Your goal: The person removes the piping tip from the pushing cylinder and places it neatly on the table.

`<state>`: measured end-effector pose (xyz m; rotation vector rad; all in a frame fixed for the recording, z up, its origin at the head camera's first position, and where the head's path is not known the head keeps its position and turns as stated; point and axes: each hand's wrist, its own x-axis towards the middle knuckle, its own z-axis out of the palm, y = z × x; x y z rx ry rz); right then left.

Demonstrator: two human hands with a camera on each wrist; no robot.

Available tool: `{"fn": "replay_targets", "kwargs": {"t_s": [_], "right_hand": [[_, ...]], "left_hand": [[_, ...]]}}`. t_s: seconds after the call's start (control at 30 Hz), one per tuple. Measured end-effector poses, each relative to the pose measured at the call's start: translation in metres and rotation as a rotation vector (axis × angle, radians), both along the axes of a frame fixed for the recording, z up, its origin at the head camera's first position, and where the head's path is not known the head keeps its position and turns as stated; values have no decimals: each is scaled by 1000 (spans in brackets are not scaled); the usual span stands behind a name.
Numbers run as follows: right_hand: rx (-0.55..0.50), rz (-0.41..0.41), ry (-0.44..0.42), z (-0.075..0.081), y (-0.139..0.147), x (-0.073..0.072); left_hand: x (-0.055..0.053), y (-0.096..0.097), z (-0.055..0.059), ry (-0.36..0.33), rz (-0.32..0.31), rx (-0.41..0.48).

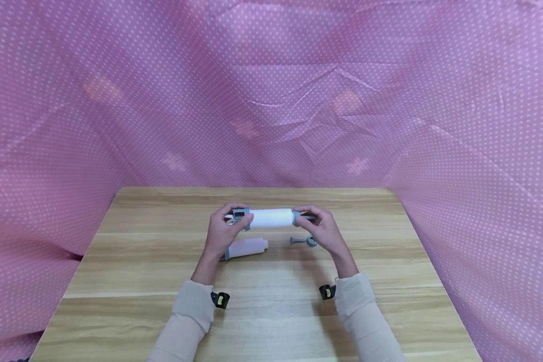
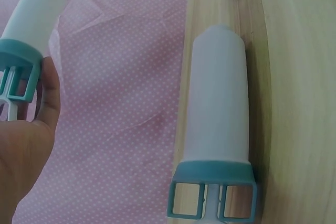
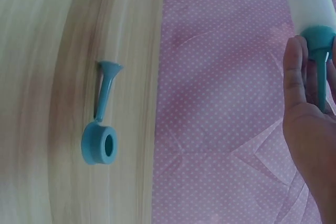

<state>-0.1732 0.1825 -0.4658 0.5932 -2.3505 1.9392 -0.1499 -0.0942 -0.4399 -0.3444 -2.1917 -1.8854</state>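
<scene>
A large white plastic syringe (image 1: 271,218) with teal ends is held level above the table between both hands. My left hand (image 1: 220,232) grips its teal handle end, where square finger loops flank a white plunger. At the other end, my right hand (image 1: 322,230) pinches the teal cap (image 3: 317,38), whose thin stalk points back along the palm. Below the left hand lies a second white syringe (image 2: 218,98) with the same looped teal handle. On the table under the right hand rests a loose teal cap (image 3: 100,142), a ring with a flared stalk attached.
The wooden table (image 1: 271,322) carries the lying syringe and loose cap near its middle. Pink dotted cloth (image 1: 271,100) hangs behind the table and along both sides. A small black camera (image 1: 220,300) sits at the left wrist, another (image 1: 327,291) at the right.
</scene>
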Motion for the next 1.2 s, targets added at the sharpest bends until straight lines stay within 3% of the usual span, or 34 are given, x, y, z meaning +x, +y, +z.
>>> {"fn": "replay_targets", "kwargs": {"t_s": [0.2, 0.5, 0.6, 0.73, 1.03, 1.2], "right_hand": [[-25, 18, 101, -6, -3, 1], [-48, 54, 136, -9, -5, 7], [-49, 42, 128, -9, -5, 9], [-73, 12, 88, -9, -2, 10], [-68, -14, 58, -15, 3, 12], [-54, -10, 52, -17, 5, 12]], "left_hand": [[-1, -2, 1, -122, 11, 14], [-1, -9, 3, -196, -33, 62], [-8, -12, -11, -222, -13, 120], [-18, -19, -31, -219, 15, 130], [-20, -32, -36, -297, -39, 65], [-23, -37, -41, -302, -38, 29]]}}
